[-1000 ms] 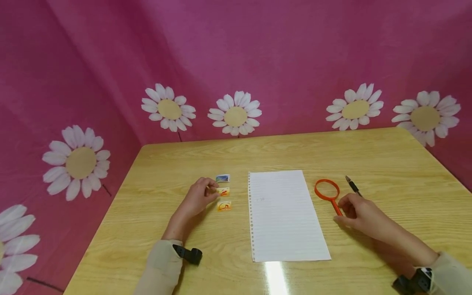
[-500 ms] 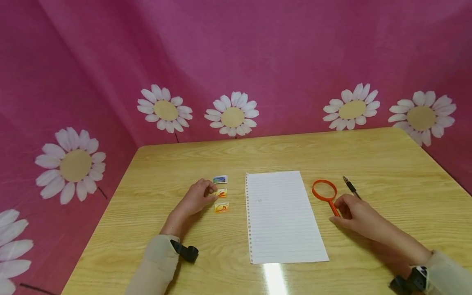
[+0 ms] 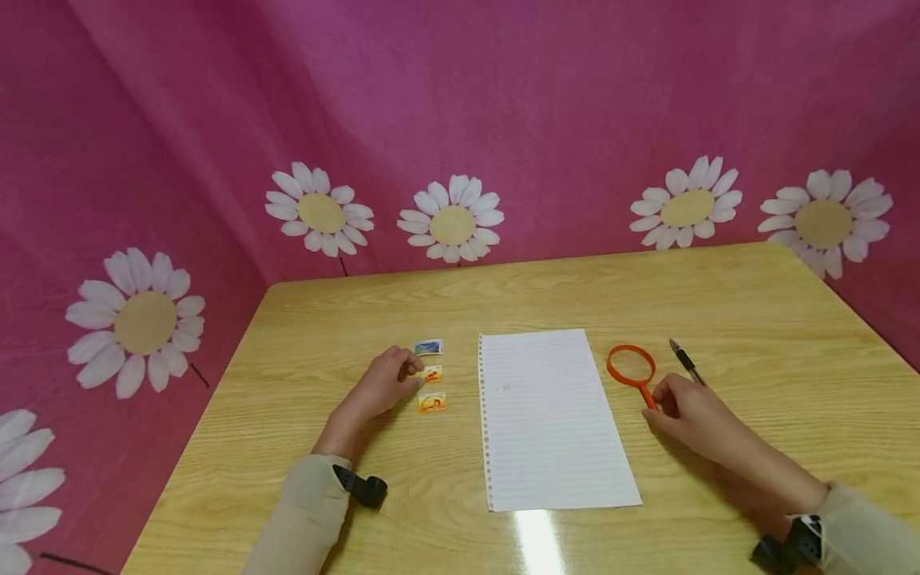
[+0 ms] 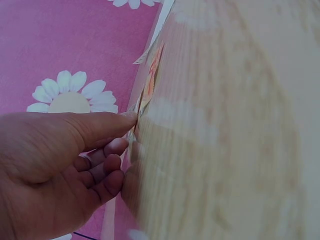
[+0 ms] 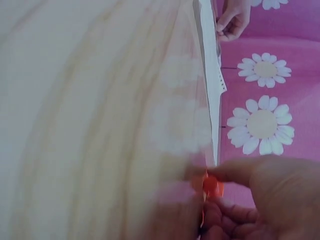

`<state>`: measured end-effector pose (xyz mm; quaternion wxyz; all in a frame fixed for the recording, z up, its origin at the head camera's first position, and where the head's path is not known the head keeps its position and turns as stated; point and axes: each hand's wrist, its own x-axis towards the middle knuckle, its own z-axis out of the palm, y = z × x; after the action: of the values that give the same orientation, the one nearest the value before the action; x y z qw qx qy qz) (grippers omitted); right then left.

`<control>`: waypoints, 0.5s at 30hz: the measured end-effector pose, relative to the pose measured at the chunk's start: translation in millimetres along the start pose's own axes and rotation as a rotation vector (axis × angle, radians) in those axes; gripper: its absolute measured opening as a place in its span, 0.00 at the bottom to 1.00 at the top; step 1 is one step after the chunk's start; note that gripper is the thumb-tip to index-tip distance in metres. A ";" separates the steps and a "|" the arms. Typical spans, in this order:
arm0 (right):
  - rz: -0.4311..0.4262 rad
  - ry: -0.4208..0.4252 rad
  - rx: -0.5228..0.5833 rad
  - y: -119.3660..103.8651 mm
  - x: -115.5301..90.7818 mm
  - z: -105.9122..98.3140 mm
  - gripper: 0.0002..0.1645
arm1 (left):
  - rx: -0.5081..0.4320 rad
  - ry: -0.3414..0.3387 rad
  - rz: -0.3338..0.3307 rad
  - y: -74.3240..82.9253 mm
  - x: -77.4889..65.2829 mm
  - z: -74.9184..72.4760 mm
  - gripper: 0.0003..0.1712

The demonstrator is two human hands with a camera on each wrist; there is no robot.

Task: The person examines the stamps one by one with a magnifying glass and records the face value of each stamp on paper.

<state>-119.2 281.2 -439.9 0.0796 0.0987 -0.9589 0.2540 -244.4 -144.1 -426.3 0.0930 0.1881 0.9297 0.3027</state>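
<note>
Three small picture stamps lie in a column left of the paper: a blue one (image 3: 429,347) at the back, a yellow-red one (image 3: 432,374) in the middle and another yellow-red one (image 3: 433,402) in front. My left hand (image 3: 386,382) pinches the left edge of the middle stamp between thumb and fingertips, close to the tabletop. On the right, my right hand (image 3: 699,411) holds the handle end of an orange magnifying glass (image 3: 649,397), whose round lens lies toward the back left. The orange handle tip (image 5: 211,186) shows between thumb and fingers in the right wrist view.
A lined sheet of paper (image 3: 553,431) with punched holes and faint writing lies between the hands. Just beyond the right hand is a black pen (image 3: 684,356), partly hidden by it. A pink curtain (image 3: 561,120) with daisies borders the wooden table (image 3: 546,295).
The head view has shifted slightly. My right hand and the magnifying glass handle have moved a little; the left hand stays at the middle stamp.
</note>
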 end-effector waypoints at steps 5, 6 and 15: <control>0.105 -0.013 -0.023 -6.3 1.5 -0.9 0.11 | 0.001 -0.004 0.001 0.0 -1.0 0.3 0.08; 0.119 -0.012 -0.024 -6.7 1.7 -1.2 0.10 | 0.001 -0.004 0.001 0.1 -1.1 0.3 0.08; 0.119 0.023 -0.031 -6.8 -1.2 -3.3 0.08 | -0.013 -0.014 -0.017 -1.6 0.5 -0.5 0.08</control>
<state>-116.2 277.3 -434.1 0.0769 0.0371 -0.9659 0.2444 -245.5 -145.4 -426.8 0.1032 0.1815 0.9287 0.3065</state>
